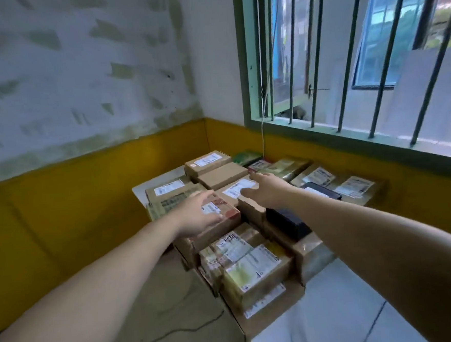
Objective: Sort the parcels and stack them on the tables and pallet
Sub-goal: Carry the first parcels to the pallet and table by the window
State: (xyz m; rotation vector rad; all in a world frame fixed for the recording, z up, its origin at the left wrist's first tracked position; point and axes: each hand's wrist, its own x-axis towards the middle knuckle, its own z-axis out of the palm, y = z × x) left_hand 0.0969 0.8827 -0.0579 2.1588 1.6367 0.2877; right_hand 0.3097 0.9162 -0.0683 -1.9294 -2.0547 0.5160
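Both arms reach out over a room corner packed with parcels.

The left hand [200, 214] is palm down with its fingers straight and close together. It lies on top of a brown cardboard parcel with a white label and red print [229, 216], with no grip round it.

The right hand [263, 191] is palm down with loosely spread fingers and the thumb out to the left. It is over a brown cardboard parcel with a large white label [237, 190], just beyond the first. It holds nothing, and whether it touches the parcel cannot be told.

A black rectangular box [286, 221] sits right of those two parcels, below the right wrist. A near stack of brown labelled parcels [255, 270] stands at the left edge of the white worktop [335, 312].

At the far end are a labelled brown carton [207, 160] and a plain brown carton [223, 175], side by side. A row of taped parcels with labels [353, 187] runs right, under the green-framed barred window [243, 62].

The lower wall is yellow [87, 194]. A thin black cable [177, 331] lies on the floor, near left.
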